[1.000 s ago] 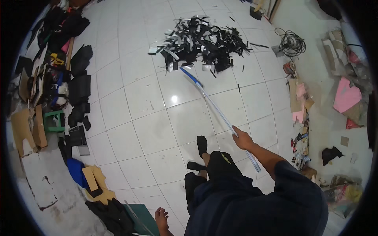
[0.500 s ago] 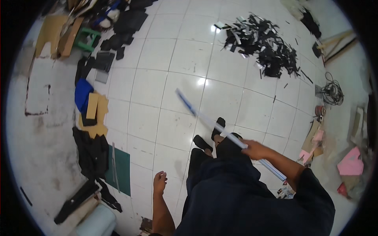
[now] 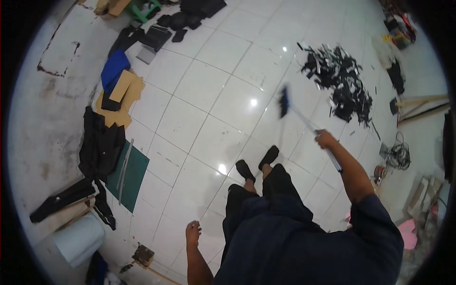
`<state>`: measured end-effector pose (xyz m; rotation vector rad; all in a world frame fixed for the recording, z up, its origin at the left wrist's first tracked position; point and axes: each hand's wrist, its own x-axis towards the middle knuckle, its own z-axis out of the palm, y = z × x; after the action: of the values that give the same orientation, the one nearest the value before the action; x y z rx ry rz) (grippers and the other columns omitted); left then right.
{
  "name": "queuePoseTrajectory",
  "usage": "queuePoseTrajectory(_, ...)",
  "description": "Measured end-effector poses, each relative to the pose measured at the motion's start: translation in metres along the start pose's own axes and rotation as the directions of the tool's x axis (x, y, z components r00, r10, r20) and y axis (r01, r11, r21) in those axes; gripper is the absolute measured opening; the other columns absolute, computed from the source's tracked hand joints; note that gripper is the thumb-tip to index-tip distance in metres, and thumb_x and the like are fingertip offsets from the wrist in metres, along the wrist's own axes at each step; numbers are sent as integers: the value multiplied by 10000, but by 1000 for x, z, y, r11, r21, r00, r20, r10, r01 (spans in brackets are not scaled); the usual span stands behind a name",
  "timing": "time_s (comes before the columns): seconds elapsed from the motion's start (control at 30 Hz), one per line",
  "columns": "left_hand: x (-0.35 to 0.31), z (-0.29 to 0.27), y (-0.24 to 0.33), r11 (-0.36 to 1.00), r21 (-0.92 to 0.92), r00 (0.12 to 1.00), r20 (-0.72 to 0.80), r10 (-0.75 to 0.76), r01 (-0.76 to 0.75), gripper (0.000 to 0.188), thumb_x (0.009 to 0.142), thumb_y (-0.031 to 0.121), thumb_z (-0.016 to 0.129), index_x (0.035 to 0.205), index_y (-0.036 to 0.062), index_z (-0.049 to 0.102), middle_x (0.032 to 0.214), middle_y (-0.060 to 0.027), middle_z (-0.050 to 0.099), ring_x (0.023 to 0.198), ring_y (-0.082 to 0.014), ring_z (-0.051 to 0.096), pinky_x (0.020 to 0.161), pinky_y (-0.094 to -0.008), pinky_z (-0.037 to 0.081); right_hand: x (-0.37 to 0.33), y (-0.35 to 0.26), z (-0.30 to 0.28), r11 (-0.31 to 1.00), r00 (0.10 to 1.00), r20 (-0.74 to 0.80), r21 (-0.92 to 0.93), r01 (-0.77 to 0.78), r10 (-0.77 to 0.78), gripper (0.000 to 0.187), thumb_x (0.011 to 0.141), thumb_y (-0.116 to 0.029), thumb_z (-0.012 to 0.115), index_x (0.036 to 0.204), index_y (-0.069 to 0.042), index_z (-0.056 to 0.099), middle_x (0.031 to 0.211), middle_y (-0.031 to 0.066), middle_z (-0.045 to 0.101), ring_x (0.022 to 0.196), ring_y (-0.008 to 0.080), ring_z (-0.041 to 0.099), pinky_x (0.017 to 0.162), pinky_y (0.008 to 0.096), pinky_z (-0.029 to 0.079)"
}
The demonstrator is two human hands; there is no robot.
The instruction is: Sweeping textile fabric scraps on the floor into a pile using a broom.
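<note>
My right hand [image 3: 326, 139] is wrapped round the pale handle of a broom [image 3: 304, 118], held out ahead of me to the right. Its blurred blue and dark head [image 3: 283, 102] is over the white tiles, left of a heap of black and silvery scraps [image 3: 339, 85]. A gap of floor lies between head and heap. My left hand [image 3: 193, 232] hangs low at my left side, fingers loosely curled and a little apart, with nothing visible in it.
Along the left wall lie black cloth pieces [image 3: 99, 142], a green mat [image 3: 128, 183] with grey strips, brown cardboard [image 3: 122, 85] and a blue cloth [image 3: 114, 66]. A pale roll [image 3: 80, 240] is at lower left. Coiled cable [image 3: 398, 156] and wooden bars [image 3: 422, 103] are at right.
The broom has swung forward and right, its head now nearer the scrap heap. My right hand has moved forward with it. My left hand stays low; the whole view has turned.
</note>
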<state>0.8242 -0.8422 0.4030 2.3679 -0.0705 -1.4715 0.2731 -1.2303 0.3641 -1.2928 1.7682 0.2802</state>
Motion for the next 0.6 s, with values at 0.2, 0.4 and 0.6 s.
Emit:
queuePoseTrajectory(0.2, -14, 2, -43, 989, -141, 996, -58, -62, 53, 410, 807, 263, 551, 1116, 8, 460, 916, -98, 558, 725, -170, 558, 562, -271, 436, 15, -9, -26, 963, 843, -501, -261, 68, -196, 466, 730, -155, 493, 1156, 21, 421, 922, 254, 568, 904, 392, 542, 794, 422, 436)
queuePoseTrajectory(0.4, -18, 20, -80, 970, -86, 973, 74, -221, 227, 443, 789, 278, 550, 1128, 6, 463, 897, -108, 553, 712, -189, 556, 576, -309, 439, -106, -136, 3, 988, 967, 225, 124, 94, -121, 547, 786, -174, 496, 1297, -115, 309, 791, 156, 573, 732, 232, 618, 632, 366, 498)
queuePoseTrajectory(0.6, -16, 21, -7, 969, -202, 983, -88, -163, 143, 313, 794, 215, 551, 1039, 28, 494, 811, -65, 533, 637, -142, 529, 498, -250, 412, -16, -222, 178, 820, 573, 610, 254, 513, -548, 533, 688, -118, 498, 1217, -71, 447, 638, 123, 576, 481, 174, 545, 429, 298, 451)
